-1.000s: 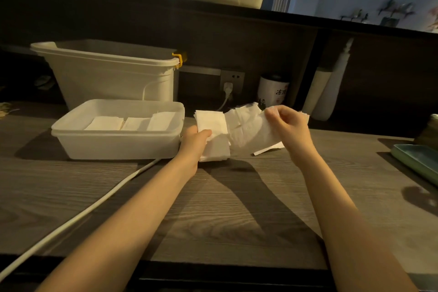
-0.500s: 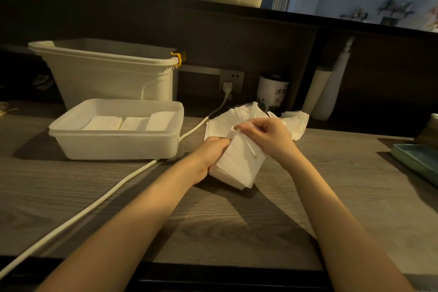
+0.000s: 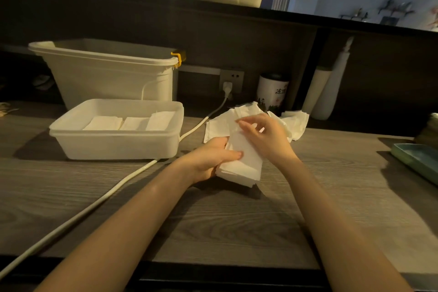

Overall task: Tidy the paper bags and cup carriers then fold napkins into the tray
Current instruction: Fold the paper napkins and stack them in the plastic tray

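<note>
A folded white napkin (image 3: 244, 161) lies tilted just above the wooden counter, held from the left by my left hand (image 3: 211, 159), thumb on top. My right hand (image 3: 265, 137) hovers over its upper end with fingers loosely spread, touching or nearly touching the paper. Behind the hands lies a loose pile of unfolded napkins (image 3: 294, 121). The white plastic tray (image 3: 113, 142) stands to the left and holds three folded napkins (image 3: 132, 122) in a row.
A tall white bin (image 3: 106, 73) stands behind the tray. A white power cable (image 3: 94, 206) runs from the wall socket (image 3: 231, 80) across the counter to the lower left. A tin canister (image 3: 272, 92), white bottles (image 3: 329, 90) and a green tray (image 3: 417, 161) stand to the right.
The napkin was folded from a spread sheet into a narrow stack and lowered toward the counter. My right hand let go of its pinch and opened above it; my left hand keeps its hold.
</note>
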`<state>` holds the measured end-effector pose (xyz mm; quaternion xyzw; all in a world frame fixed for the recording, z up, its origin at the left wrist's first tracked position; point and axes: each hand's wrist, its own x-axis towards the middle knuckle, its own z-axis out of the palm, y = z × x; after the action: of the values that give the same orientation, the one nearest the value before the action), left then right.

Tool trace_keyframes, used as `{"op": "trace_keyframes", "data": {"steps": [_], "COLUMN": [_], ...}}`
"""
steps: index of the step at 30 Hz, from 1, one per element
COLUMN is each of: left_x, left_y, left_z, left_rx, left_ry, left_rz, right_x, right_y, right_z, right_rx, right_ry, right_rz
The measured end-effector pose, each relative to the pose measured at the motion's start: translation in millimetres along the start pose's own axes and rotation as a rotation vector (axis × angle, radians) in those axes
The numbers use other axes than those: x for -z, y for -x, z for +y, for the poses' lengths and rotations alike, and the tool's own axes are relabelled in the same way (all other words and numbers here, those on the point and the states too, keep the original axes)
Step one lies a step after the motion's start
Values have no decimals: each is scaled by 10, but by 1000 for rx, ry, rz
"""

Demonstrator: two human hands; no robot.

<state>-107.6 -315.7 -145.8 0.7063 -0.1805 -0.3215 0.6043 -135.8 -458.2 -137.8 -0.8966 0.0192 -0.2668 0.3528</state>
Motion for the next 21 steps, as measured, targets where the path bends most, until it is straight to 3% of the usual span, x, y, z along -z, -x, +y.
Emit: {"op": "trace_keyframes", "data": {"steps": [4, 8, 13, 21], "left_x": [26, 90, 91, 77], "left_y": [-19, -56, -63, -45], "left_z": [14, -17, -9, -2], "left_rx": [16, 3, -3, 23], "left_ry": [158, 266, 331, 202], "left_rz": [186, 324, 352, 339], "right_x": [65, 59, 5, -97], "right_y": [-16, 26, 52, 15], "right_z": [43, 21, 1, 54], "right_rx": [37, 79, 81, 162], "right_ry": [-39, 71, 160, 259], "right_rz": [133, -6, -101, 74]}}
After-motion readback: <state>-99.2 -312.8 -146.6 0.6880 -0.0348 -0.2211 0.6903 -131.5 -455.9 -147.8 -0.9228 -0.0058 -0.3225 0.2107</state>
